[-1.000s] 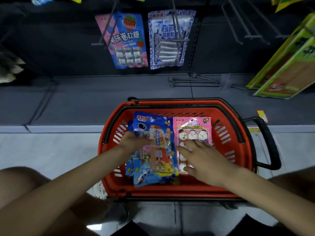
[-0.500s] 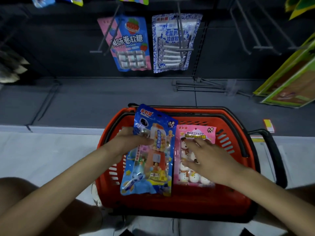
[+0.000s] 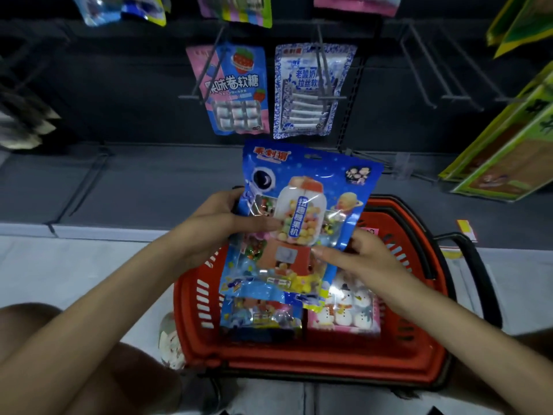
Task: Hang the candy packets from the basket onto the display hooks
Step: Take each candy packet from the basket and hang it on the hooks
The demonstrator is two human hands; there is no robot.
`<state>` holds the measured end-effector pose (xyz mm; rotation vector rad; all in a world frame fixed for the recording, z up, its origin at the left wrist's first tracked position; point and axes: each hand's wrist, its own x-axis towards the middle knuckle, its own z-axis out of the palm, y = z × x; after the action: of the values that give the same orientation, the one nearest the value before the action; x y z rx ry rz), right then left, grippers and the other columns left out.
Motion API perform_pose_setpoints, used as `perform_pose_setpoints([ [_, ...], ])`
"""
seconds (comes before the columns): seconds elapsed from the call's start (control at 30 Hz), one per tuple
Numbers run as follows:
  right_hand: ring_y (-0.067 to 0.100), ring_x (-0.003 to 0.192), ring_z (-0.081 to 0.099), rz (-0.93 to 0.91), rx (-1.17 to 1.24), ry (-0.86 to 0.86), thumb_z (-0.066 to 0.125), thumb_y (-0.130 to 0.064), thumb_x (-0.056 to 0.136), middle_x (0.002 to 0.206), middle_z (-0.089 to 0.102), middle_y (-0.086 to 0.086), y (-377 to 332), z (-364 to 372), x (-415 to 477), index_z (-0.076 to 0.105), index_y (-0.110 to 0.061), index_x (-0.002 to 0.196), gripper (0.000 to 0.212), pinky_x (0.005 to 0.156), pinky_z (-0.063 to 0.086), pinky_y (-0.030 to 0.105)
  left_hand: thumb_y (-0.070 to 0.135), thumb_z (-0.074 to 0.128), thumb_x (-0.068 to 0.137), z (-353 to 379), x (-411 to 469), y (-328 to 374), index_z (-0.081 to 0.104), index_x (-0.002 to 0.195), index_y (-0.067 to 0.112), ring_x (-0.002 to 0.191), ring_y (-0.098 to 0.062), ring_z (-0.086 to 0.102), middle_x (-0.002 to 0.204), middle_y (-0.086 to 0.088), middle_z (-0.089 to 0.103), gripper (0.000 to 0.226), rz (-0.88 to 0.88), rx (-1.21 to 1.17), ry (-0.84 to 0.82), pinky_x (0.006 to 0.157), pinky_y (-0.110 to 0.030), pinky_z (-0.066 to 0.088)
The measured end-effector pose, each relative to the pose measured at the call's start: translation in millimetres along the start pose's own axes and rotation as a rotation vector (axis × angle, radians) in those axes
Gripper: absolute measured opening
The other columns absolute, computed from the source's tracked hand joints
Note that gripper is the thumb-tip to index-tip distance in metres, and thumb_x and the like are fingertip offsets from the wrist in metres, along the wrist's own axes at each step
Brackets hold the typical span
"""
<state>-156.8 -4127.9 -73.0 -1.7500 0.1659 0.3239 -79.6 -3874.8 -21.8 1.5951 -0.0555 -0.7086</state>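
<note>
My left hand point(image 3: 221, 226) and my right hand point(image 3: 359, 259) both hold one big, shiny blue candy packet point(image 3: 302, 223) with a gumball machine drawn on it. The packet is up in the air, above the red plastic basket point(image 3: 419, 348), and it stands nearly upright with its top tipped a little to the right.

The left hand grips the packet's left side. Its thumb lies flat across the front and the other fingers go behind, where I cannot see them. The right hand pinches the right edge lower down. Its thumb presses on the front and a finger curls round the edge.

The basket sits on the pale floor between my knees, and its black handle point(image 3: 475, 265) sticks out on the right. Inside it lie a second blue packet point(image 3: 260, 316) on the left and a pink packet with white snowmen point(image 3: 347, 313) on the right. They lie side by side, under the packet I hold.

Up on the dark wall, a blue and pink packet with a strawberry point(image 3: 239, 88) hangs next to a white packet with a blue pattern point(image 3: 311, 91). To the right of them, bare metal display hooks point(image 3: 425, 73) stick out. The top of my packet is just under the two hanging packets and touches neither. Green and yellow boxes point(image 3: 508, 139) lean at the far right.
</note>
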Motion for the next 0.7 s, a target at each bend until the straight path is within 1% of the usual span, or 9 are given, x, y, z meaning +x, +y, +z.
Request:
perform_pose_setpoints([
  [0.07,0.02,0.101,0.076,-0.035,0.038,0.044,0.083,-0.032,0.083,0.107,0.08,0.003,-6,1,-5,0.075,-0.014,0.111,0.034,0.089,0.058,0.04,0.009,0.08,0.077,0,-4,5,0.067,0.119,0.001,0.104,-0.034,0.076,0.114,-0.015,0.078,0.045,0.046,-0.039,-0.01,0.086,-0.042,0.064],
  [0.13,0.022,0.098,0.077,-0.09,0.061,0.087,0.083,-0.033,0.078,0.105,0.08,0.005,-18,3,-9,0.075,-0.011,0.11,0.04,0.084,0.059,0.04,0.011,0.08,0.075,1,-10,10,0.066,0.118,0.001,0.103,-0.034,0.076,0.114,-0.015,0.078,0.047,0.115,-0.061,0.016,0.087,-0.042,0.064],
  [0.23,0.021,0.095,0.078,-0.164,0.04,0.11,0.082,-0.027,0.079,0.103,0.081,0.002,-43,3,-10,0.076,-0.01,0.109,0.035,0.082,0.061,0.036,0.013,0.08,0.08,-1,-18,19,0.066,0.119,0.003,0.098,-0.031,0.078,0.111,-0.01,0.079,0.043,0.234,-0.04,0.116,0.082,-0.038,0.064],
  [0.3,0.017,0.093,0.078,-0.214,0.036,0.108,0.081,-0.02,0.083,0.101,0.081,-0.001,-62,4,-8,0.076,-0.012,0.109,0.028,0.076,0.06,0.026,0.012,0.079,0.083,-5,-25,24,0.067,0.12,0.004,0.1,-0.029,0.077,0.112,-0.009,0.079,0.04,0.318,-0.037,0.179,0.085,-0.038,0.064],
  [0.37,0.017,0.089,0.078,-0.274,0.015,0.128,0.081,-0.016,0.085,0.098,0.081,0.001,-80,5,-3,0.074,-0.013,0.108,0.025,0.072,0.061,0.024,0.016,0.078,0.085,-11,-33,31,0.066,0.121,0.006,0.105,-0.026,0.076,0.116,-0.005,0.078,0.039,0.407,-0.007,0.211,0.088,-0.038,0.063],
  [0.47,0.012,0.095,0.077,-0.374,-0.011,0.116,0.079,-0.011,0.087,0.106,0.08,-0.005,-109,15,5,0.071,-0.02,0.115,0.03,0.076,0.06,0.022,0.021,0.074,0.086,-29,-43,44,0.064,0.12,0.009,0.109,-0.02,0.074,0.118,-0.002,0.077,0.038,0.537,0.018,0.303,0.088,-0.034,0.062],
  [0.53,0.009,0.1,0.076,-0.426,-0.028,0.113,0.079,-0.013,0.088,0.111,0.079,-0.009,-129,25,11,0.071,-0.023,0.12,0.034,0.08,0.059,0.021,0.023,0.074,0.086,-47,-46,52,0.064,0.123,0.013,0.109,-0.02,0.073,0.119,-0.002,0.076,0.039,0.613,0.03,0.408,0.09,-0.037,0.062],
  [0.6,0.01,0.098,0.076,-0.465,-0.02,0.12,0.08,-0.017,0.088,0.11,0.079,-0.009,-147,35,18,0.072,-0.025,0.119,0.033,0.08,0.06,0.024,0.018,0.073,0.092,-67,-47,61,0.065,0.125,0.016,0.105,-0.019,0.073,0.117,-0.004,0.076,0.035,0.685,0.043,0.501,0.089,-0.039,0.061],
  [0.7,0.013,0.097,0.078,-0.507,-0.007,0.103,0.08,-0.015,0.088,0.107,0.08,-0.008,-177,52,30,0.074,-0.025,0.116,0.03,0.079,0.062,0.029,0.009,0.072,0.094,-99,-54,79,0.068,0.118,0.019,0.094,-0.012,0.072,0.109,-0.004,0.078,0.026,0.771,0.04,0.608,0.083,-0.03,0.058],
])
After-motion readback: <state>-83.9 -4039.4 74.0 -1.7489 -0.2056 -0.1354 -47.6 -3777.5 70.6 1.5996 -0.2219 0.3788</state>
